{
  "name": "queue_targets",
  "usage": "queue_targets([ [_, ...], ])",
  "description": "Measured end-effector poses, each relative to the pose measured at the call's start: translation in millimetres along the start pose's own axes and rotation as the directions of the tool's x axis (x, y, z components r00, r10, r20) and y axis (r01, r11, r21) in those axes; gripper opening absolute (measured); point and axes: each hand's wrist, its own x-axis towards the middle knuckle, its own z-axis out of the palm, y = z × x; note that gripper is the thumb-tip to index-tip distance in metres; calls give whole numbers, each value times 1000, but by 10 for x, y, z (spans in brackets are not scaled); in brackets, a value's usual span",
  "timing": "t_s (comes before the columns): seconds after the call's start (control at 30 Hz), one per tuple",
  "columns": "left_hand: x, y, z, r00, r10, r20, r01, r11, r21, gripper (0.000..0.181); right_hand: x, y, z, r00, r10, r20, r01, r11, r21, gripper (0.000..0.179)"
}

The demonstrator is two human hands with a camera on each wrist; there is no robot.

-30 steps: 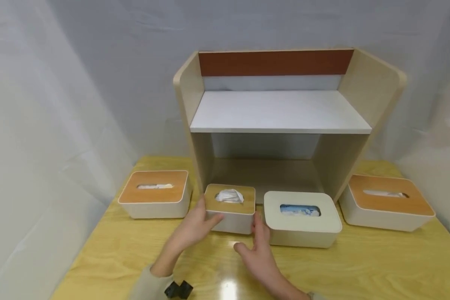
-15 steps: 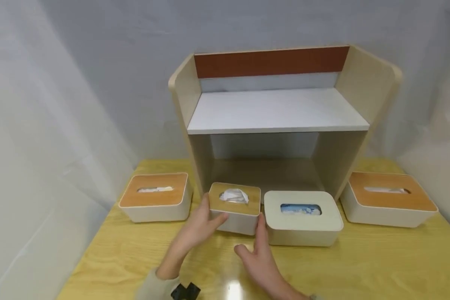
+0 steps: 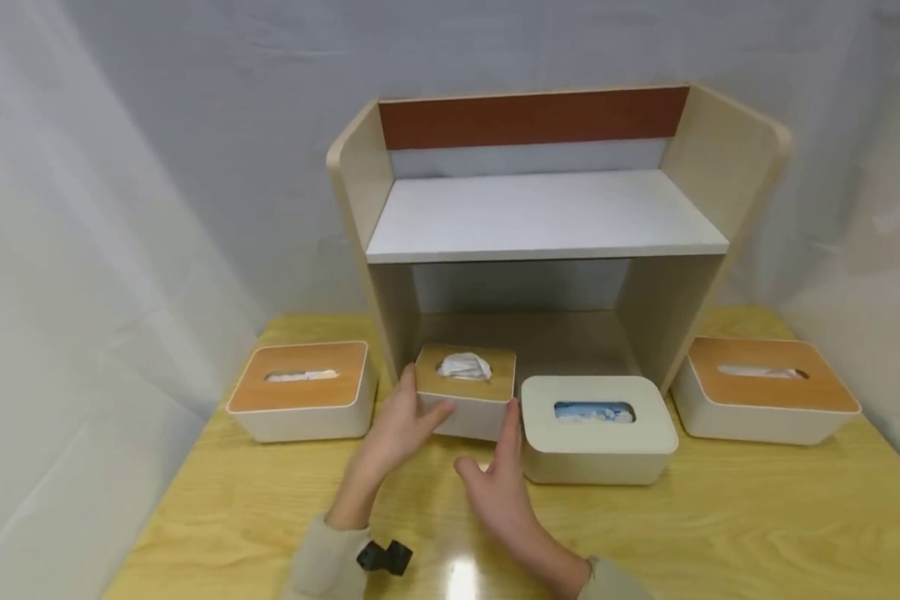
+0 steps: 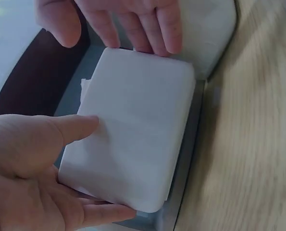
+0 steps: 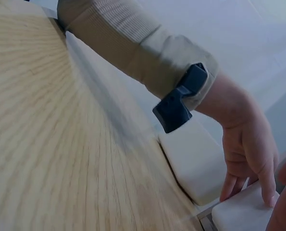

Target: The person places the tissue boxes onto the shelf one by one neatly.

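Observation:
A small tissue box with a wooden lid and a white tissue bunched in its slot stands at the left front of the shelf unit's lower compartment. My left hand grips its left end, thumb on the front face and fingers along the side. On the opposite side, my right hand touches the box with extended fingers, its thumb held away. The left wrist view has the box's white front between both hands, overlapping the compartment floor. A cream tissue box stands close to the right hand.
The shelf unit has a white upper board and a lower compartment. An orange-topped tissue box stands left of it and another orange-topped tissue box right of it. All are on a wooden table.
The small tissue box first shifted right and turned slightly, then moved back toward the shelf's lower compartment. Both hands moved along with it; the other boxes stayed put.

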Motion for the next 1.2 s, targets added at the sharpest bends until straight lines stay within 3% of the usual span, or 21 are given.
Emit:
queue_targets([
  [0.13,-25,-39,32,1000,7,-4,-7,1000,21,91,-20,37,-28,999,25,23,-24,999,-37,103],
  [0.37,-37,-49,51,999,6,-37,-5,999,48,89,-123,19,-44,993,-20,113,26,998,-51,105],
  [0.63,-32,-73,76,992,-13,-123,24,995,95,78,-29,66,-63,992,-52,112,62,994,-94,100],
  [0.87,20,-94,102,972,-14,-235,13,1000,-5,52,62,90,-105,991,-64,119,77,991,-107,97],
  [1.03,46,-63,96,963,10,-268,-28,998,-65,43,160,110,-134,987,-87,134,90,996,-20,96],
  [1.2,50,-43,94,972,24,-234,-46,995,-88,47,252,153,-114,990,-83,116,70,991,114,95],
])
